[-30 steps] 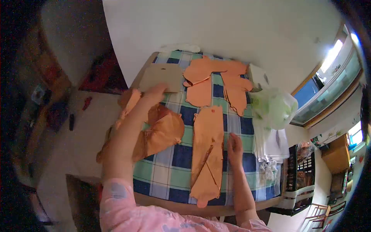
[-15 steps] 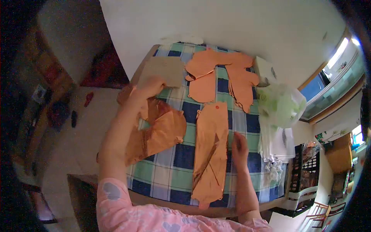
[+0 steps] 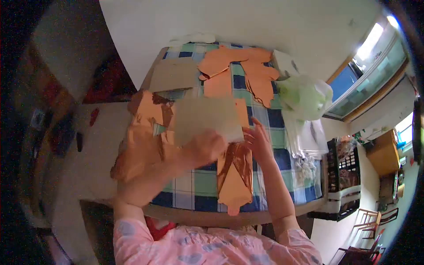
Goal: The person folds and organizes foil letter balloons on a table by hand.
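My left hand (image 3: pixel 205 145) grips a beige cardboard sheet (image 3: pixel 203 115) by its near edge, slightly blurred, over the middle of the table. Beneath the sheet lies a long flat rose-gold foil balloon (image 3: pixel 235 187), its upper part largely covered. My right hand (image 3: pixel 258 139) is beside the sheet's right edge, fingers spread and pointing away from me. Left of the sheet, more crumpled foil balloons (image 3: pixel 145 112) lie partly under my left forearm. Farther back rests a stack of similar cardboard (image 3: pixel 174 76).
Several flat foil balloons (image 3: pixel 260 81) lie at the back of the checked tablecloth (image 3: pixel 183 194). Along the right edge are a pale green plastic bag (image 3: pixel 304 95) and clear plastic packets (image 3: pixel 307 139). A black crate (image 3: pixel 346 172) stands beyond the table's right side.
My left hand has brought a cardboard sheet from the stack at the back left to over the long balloon. My right hand has moved forward and left, its fingers spreading.
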{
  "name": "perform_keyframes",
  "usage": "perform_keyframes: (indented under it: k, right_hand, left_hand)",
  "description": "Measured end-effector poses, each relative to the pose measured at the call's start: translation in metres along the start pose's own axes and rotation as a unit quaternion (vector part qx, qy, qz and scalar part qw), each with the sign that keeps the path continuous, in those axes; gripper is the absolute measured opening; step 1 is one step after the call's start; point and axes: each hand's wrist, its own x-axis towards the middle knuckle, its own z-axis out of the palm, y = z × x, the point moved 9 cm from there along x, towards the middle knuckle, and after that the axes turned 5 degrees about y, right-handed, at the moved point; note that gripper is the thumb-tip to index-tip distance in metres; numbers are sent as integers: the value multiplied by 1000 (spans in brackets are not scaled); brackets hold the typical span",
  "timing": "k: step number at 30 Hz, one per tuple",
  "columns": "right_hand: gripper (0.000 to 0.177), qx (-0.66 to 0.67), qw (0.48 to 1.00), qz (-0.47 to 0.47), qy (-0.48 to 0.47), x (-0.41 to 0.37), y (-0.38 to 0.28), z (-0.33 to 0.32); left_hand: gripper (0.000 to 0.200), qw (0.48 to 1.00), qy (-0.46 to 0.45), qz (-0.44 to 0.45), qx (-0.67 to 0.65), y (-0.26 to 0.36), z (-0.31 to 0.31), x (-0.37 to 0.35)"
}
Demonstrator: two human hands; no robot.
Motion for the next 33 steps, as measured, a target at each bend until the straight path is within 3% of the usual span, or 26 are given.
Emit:
perform_keyframes:
  k: [1,4,7,11,14,17,20,21,30,33]
  right_hand:
    - [54,15,999,27,-13,-6,2,7]
    - [63,-104,994,3,-41,-22,19,-6]
    - [68,-190,981,-13,-21,-46,24,-30]
    - [65,-280,958,-6,54,-71,31,-72]
    - [60,-502,855,-64,114,-73,33,-91]
    - [50,-646,662,-375,63,-112,7,-38]
    - [43,-749,571,-334,44,-111,43,-40]
    - [41,-731,599,-322,55,-110,42,-41]
    - [45,-746,586,-311,54,-116,34,-30]
    - [45,-733,605,-307,52,-114,32,-29]
  left_hand:
    - [23,997,-53,15,-55,24,13,-9]
    - [24,995,1,-53,-84,69,1,-21]
    - [29,969,-7,-180,-166,77,6,-36]
    - [40,947,-45,-272,-164,67,39,-68]
    - [45,950,-92,-268,-128,66,65,-88]
    - [44,955,-107,-256,-107,67,71,-93]
    - [45,949,-111,-268,-124,66,77,-98]
    - [45,947,-112,-271,-131,65,78,-98]
    - [47,942,-119,-288,-128,62,82,-94]
    - [50,942,-144,-280,-115,63,84,-95]
